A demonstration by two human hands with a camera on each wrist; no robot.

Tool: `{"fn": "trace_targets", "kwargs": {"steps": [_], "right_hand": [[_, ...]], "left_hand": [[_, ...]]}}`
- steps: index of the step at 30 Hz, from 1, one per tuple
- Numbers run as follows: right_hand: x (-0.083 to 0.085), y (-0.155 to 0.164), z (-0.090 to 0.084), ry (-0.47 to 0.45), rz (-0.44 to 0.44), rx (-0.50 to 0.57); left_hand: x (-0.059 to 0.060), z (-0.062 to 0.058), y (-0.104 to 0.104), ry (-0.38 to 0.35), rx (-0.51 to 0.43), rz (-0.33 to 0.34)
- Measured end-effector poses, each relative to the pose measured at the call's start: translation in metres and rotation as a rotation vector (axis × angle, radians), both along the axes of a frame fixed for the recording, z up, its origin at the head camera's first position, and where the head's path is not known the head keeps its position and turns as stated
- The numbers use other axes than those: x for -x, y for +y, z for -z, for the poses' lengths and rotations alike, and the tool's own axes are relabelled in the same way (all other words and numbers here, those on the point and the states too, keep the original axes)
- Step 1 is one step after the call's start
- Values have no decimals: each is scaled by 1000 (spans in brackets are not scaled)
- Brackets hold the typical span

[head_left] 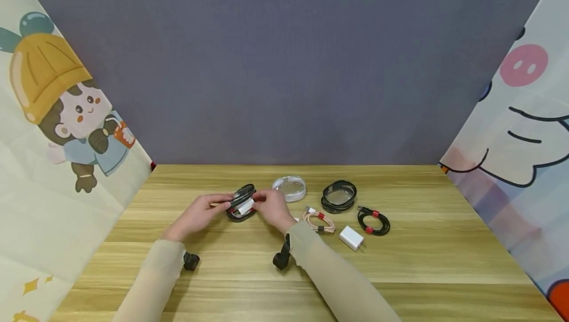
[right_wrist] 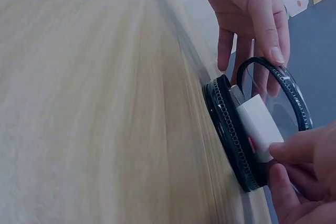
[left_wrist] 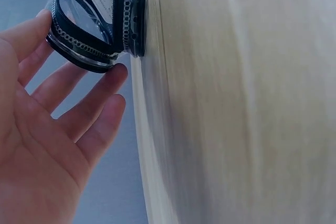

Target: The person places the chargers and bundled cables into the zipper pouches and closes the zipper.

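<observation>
The left hand (head_left: 197, 215) is holding up the hinged clear lid (left_wrist: 79, 22) of a round black zip case (head_left: 240, 203) resting on the surface (head_left: 284, 272), its fingers straightish and propping the lid's rim rather than wrapping it. The right hand (head_left: 272, 208) is pinching a white charger block (right_wrist: 260, 124) between thumb and fingertips and is easing it into the case, directly between the two hands. To do this well, the left hand should be keeping the lid tipped well back so its edge is not catching the block, and the right should be lowering the block flat – long face down – so it sits inside the zip line rather than riding on it. Beyond the right hand a clear round lid (head_left: 289, 187), another black case (head_left: 339, 196), a pink coiled cable (head_left: 318, 221), a black coiled cable (head_left: 373, 221) and a second white charger (head_left: 351, 238) are lying apart – well out of the way.
</observation>
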State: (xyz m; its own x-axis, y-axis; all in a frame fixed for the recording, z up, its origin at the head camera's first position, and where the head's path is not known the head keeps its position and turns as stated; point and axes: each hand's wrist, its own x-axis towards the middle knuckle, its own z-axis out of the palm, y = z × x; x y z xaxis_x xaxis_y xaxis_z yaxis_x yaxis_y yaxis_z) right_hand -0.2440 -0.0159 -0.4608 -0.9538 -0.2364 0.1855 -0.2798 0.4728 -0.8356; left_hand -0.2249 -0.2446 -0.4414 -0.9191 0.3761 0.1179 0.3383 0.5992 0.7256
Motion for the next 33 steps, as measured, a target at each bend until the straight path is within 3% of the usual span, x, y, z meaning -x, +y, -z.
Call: {"fn": "trace_targets", "kwargs": {"steps": [9,16,25,33], "right_hand": [[3,0,4,12,45,-16],[3,2,2,-10,69,15],[1,2,1,-13,-86,-27],[1,-5,5,-21,-56,-36]], "left_hand": [[-21,-31,15,13,-17,40],[-23,-32,15,17,-18,40],[-21,-34,16,15,-14,23],[-20,-35,17,-15,-33,27]]}}
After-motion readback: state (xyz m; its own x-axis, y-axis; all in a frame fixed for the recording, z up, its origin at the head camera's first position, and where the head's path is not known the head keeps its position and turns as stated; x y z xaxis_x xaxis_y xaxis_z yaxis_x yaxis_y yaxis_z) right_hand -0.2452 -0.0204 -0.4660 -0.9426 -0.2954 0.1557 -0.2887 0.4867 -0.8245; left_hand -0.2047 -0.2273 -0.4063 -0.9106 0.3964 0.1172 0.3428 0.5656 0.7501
